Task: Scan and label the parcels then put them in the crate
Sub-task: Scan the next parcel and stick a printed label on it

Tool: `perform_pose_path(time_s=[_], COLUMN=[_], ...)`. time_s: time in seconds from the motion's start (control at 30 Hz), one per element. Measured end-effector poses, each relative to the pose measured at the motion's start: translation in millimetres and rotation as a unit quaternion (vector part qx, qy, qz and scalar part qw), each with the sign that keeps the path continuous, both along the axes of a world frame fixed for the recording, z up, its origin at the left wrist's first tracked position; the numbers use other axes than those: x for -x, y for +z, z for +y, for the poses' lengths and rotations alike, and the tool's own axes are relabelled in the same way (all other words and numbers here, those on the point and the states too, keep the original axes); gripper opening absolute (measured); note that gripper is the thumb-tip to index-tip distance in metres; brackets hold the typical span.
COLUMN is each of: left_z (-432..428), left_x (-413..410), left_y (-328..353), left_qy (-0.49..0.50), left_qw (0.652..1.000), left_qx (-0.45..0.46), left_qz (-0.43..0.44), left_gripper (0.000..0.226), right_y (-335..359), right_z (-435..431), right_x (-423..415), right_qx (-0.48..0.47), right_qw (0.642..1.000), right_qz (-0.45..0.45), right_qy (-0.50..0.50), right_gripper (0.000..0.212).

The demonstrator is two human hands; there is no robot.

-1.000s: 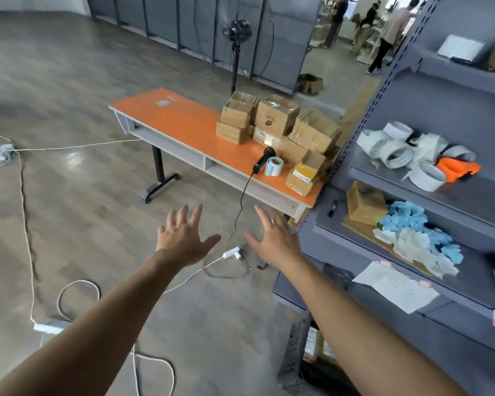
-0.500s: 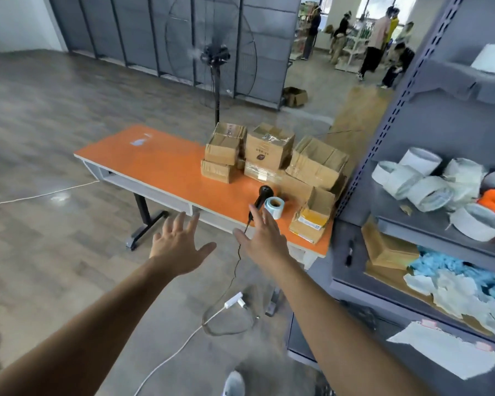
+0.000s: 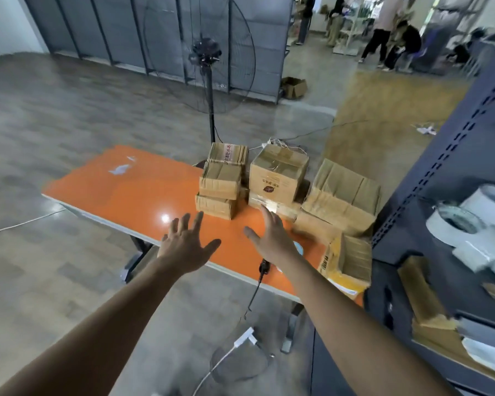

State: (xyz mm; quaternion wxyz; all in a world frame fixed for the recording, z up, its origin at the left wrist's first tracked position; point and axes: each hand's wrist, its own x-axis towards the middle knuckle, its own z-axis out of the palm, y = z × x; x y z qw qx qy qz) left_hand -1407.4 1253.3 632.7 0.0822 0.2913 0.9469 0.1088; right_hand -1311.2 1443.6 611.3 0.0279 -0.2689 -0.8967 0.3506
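Several brown cardboard parcels are stacked on the right half of an orange table [image 3: 132, 190]: a small stack [image 3: 220, 185], a taller box with a leaf logo [image 3: 277, 174], a wide box [image 3: 343, 195] and a yellow-labelled box [image 3: 347, 264] at the near right corner. My left hand [image 3: 185, 244] hovers with fingers spread over the table's near edge. My right hand [image 3: 270, 238], also spread and holding nothing, reaches over the table and hides most of the black scanner [image 3: 264, 267] and the label roll [image 3: 298, 248]. No crate is in view.
A dark metal shelf [image 3: 440, 195] with white tape rolls [image 3: 469, 221] and cardboard stands close on the right. A pedestal fan [image 3: 207, 61] stands behind the table. The scanner's cable [image 3: 252, 298] hangs to a white plug [image 3: 245, 338] on the floor. People stand far back.
The view has moved closer to the table. Both spread hands have advanced from over the floor to over the table's near edge; my right hand now covers the scanner and label roll.
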Motion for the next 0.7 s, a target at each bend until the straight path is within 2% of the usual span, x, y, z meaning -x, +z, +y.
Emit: perform_pose_path(time_s=[0.13,0.3,0.5,0.7], left_z=[32,67,89,104], left_x=[58,139,218,263], left_y=[-8,-20,-34,-51], left_qy=[-0.033,-0.089,-0.125,-0.131], left_qw=[0.999,0.996,0.987,0.970], left_qx=[-0.002,-0.026,-0.026,-0.075], left_qz=[0.000,-0.019,-0.097,-0.190], left_gripper=[0.086,0.084,0.082,0.081], right_y=[-7,-8,-2,-7], right_z=[18,29,24,21], right_x=[43,102,166,207], right_qx=[-0.014,0.015,0.033,0.050], right_qw=[1.000,0.998,0.992,0.981], right_qz=[-0.001,-0.026,-0.055,-0.091], right_qy=[-0.019,-0.047,-0.108,-0.163], right_gripper=[0.077,0.073,0.074,0.070])
